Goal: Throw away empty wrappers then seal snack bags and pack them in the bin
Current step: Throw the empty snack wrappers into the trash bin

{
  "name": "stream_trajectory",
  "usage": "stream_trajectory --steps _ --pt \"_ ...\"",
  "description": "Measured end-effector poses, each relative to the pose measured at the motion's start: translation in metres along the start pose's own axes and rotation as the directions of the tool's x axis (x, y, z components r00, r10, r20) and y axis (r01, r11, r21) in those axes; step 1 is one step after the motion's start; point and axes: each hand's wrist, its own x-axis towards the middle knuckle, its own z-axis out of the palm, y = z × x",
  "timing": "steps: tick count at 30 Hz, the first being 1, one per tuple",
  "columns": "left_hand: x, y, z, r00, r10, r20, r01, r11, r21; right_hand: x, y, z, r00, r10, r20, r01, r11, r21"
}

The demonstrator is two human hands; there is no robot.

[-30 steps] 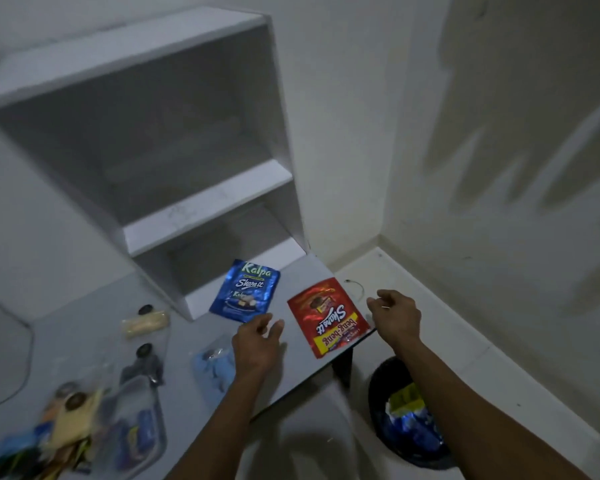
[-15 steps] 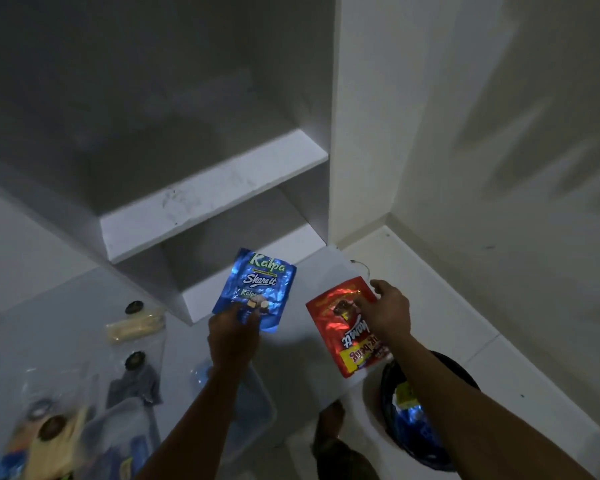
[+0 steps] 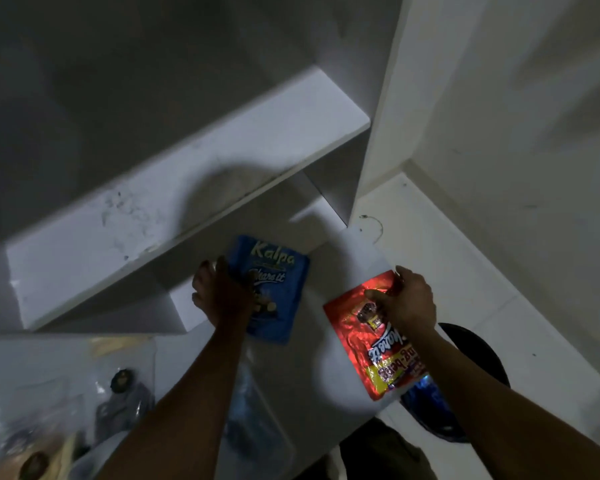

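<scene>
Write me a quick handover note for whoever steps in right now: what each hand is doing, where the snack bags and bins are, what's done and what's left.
Left hand: gripping the blue Kalpa bag at its left edge, on the white table.
Right hand: gripping the upper part of the red snack bag, which lies at the table's right edge.
Black trash bin: on the floor to the right, below the table edge, with something blue inside.
Clear bin: on the table near the left forearm; contents blurred.
Done: some wrappers apparently binned.
Left: whether these two bags are empty or sealed cannot be told; check, then seal and pack, or discard.
</scene>
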Motion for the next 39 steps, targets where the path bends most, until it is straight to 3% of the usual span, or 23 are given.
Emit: stream_trajectory --steps 7,18,23,32,36,39 --pt "0.012 -0.007 0.012 1.000 -0.013 0.020 0.013 1.000 -0.008 -0.004 -0.015 -0.002 0.999 0.006 -0.053 0.000 0.994 0.106" --pt "0.011 0.000 0.009 0.999 -0.039 0.007 0.040 0.997 -0.060 0.009 -0.008 -0.001 0.984 0.163 -0.073 -0.139 0.957 0.255" --pt "0.004 0.001 0.006 0.999 -0.040 -0.016 0.037 0.988 -0.153 0.009 -0.006 -0.006 0.982 0.110 -0.156 -0.072 0.971 0.227" --pt "-0.035 0.013 -0.045 1.000 0.012 -0.011 -0.014 0.975 -0.220 -0.018 -0.022 -0.042 0.983 0.007 -0.184 0.042 0.965 0.258" --pt "-0.067 0.016 -0.071 0.996 0.041 -0.074 -0.069 0.904 -0.422 -0.052 -0.027 -0.067 0.952 -0.039 -0.304 0.131 0.949 0.287" --pt "-0.100 0.017 -0.091 0.993 0.096 -0.062 -0.114 0.877 -0.467 -0.088 -0.022 -0.085 0.932 -0.043 -0.361 0.164 0.936 0.312"
